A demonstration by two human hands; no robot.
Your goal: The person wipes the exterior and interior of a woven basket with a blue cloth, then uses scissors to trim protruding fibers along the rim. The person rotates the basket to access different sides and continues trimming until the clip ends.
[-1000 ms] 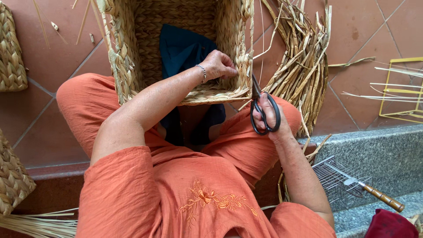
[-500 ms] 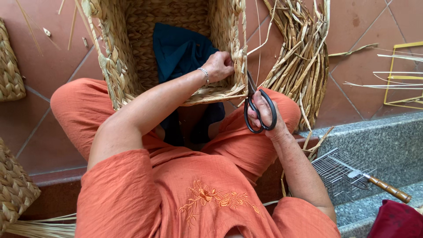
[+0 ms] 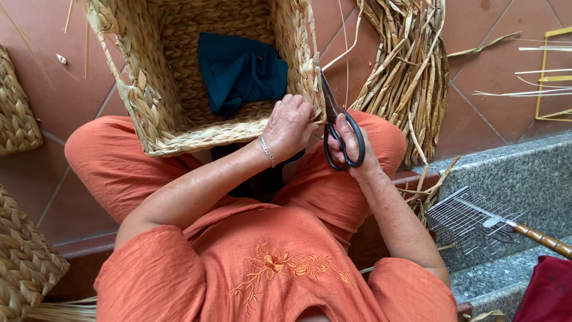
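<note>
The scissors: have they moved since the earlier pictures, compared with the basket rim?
Yes. The scissors in the right hand have gone up to the basket rim; their tips now reach its corner beside the left hand. Earlier they hung below it.

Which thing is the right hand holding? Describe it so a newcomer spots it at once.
Start at the big woven straw basket resting between the knees of the person in orange. At its near right corner, by the left hand, the right hand holds a pair of black scissors, blades pointing up along the basket's corner. They are the only dark metal tool among pale straw.
</note>
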